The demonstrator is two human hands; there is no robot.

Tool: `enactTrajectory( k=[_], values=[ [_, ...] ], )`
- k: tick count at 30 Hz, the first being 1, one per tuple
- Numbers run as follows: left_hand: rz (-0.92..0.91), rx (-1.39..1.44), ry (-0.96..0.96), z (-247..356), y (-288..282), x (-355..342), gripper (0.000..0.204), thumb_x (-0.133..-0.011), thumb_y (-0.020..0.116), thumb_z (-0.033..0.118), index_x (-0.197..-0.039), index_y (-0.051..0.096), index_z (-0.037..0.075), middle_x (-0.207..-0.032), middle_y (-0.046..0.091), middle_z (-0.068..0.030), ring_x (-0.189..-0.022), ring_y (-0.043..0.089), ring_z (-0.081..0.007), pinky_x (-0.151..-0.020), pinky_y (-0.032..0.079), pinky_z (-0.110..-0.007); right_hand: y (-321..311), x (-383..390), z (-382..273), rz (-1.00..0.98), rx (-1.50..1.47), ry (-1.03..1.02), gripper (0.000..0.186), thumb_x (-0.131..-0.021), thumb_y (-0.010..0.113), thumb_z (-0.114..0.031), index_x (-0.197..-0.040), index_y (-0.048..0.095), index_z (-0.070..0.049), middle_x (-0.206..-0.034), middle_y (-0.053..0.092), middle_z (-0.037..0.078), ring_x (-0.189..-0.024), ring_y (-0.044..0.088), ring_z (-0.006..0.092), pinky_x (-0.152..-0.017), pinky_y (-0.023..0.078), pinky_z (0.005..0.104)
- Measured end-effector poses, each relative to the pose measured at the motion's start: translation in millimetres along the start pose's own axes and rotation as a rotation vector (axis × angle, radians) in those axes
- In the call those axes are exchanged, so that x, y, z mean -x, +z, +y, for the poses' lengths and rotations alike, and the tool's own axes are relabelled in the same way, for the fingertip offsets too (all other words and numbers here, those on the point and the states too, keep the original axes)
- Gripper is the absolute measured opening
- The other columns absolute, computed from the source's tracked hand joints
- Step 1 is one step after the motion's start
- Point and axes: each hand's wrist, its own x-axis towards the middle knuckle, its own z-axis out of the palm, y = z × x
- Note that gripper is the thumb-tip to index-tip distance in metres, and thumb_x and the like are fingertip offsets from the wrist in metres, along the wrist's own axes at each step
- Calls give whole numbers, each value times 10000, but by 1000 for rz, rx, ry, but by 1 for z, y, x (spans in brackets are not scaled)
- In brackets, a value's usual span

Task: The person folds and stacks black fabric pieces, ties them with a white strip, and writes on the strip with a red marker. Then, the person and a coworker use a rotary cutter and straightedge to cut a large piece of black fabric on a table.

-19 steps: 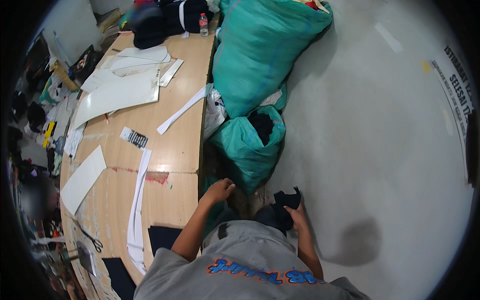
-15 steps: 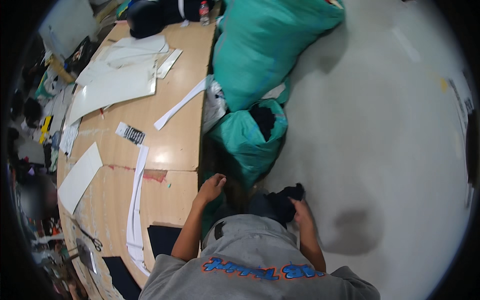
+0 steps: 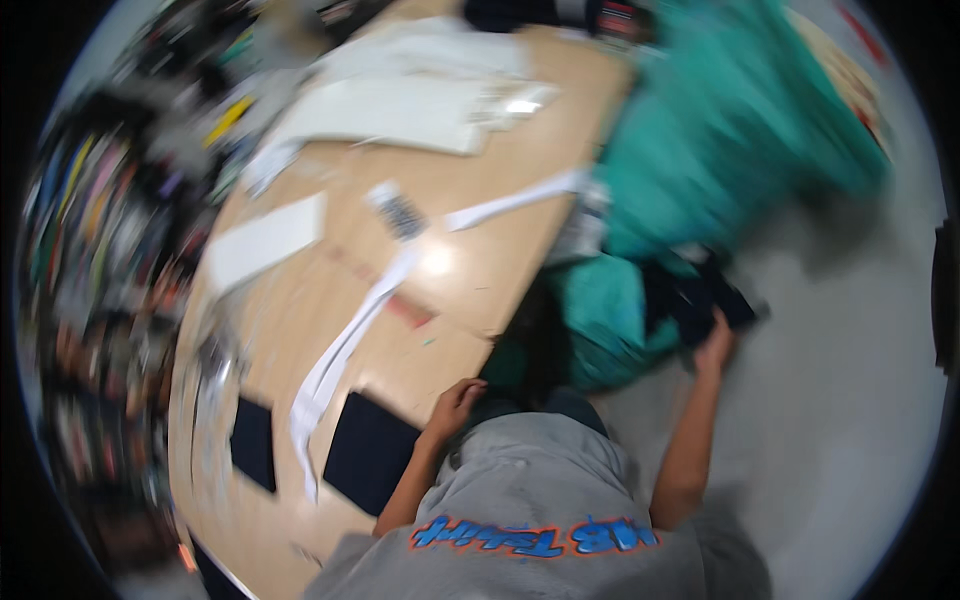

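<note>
My right hand is closed on a dark cloth piece at the mouth of the smaller green sack. More dark fabric shows beside the cloth there, and blur hides where one ends and the other begins. By the table's right edge, my left hand has loosely bent fingers, with nothing visible in them. Next to my left forearm, a folded dark fabric piece lies on the table.
A large stuffed green sack stands beyond the smaller one. On the table lie long white strips, white pattern sheets, a white panel, a printed tag and another dark piece. Crowded, blurred goods stand past the left edge.
My right hand has carried the dark cloth forward from near my lap to the small sack's mouth. My left hand stays near the table edge. The whole view has turned and is blurred.
</note>
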Motion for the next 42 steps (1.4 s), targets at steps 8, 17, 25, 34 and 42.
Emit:
enactTrajectory(
  k=[8,17,25,34,42],
  values=[
    [710,-31,-201,29,-19,84,259,-1104,541,204,-1205,697,25,-1108,752,-110,-1053,716,-204,-912,556,-363,-71,-118,222,-2,757,-10,507,-874,631,-189,-1359,635,-39,-1338,616,169,-1161,619,336,-951,512,452],
    [1385,-505,-405,-60,-11,194,263,-1029,598,129,-1274,665,63,-1318,626,-170,-1254,571,-366,-1069,450,-447,121,90,200,-866,607,-169,495,-901,454,90,-1360,596,-32,-1209,616,145,-891,641,201,-842,507,346],
    [1605,-593,-695,-163,-60,244,570,-1013,601,276,-1506,449,35,-1531,469,-231,-1419,427,-421,-1197,340,-516,218,250,198,-1440,769,-97,368,-1021,490,-34,-1363,619,-83,-1015,665,40,-752,589,89,-622,437,235],
    [1619,-230,-625,-183,-125,284,649,-945,733,294,-1469,473,16,-1237,615,-235,-1151,595,-416,-987,480,-514,256,470,328,-1642,1022,-383,489,-1077,567,-299,-1471,519,-14,-1206,691,215,-1110,658,310,-989,502,414],
    [1384,11,-416,-193,-175,319,369,-947,752,330,-1152,649,40,-1044,717,-159,-942,711,-345,-823,558,-461,265,457,392,-1388,729,-482,219,-979,720,-152,-1066,671,44,-943,665,95,-881,610,184,-829,497,334]
  ],
)
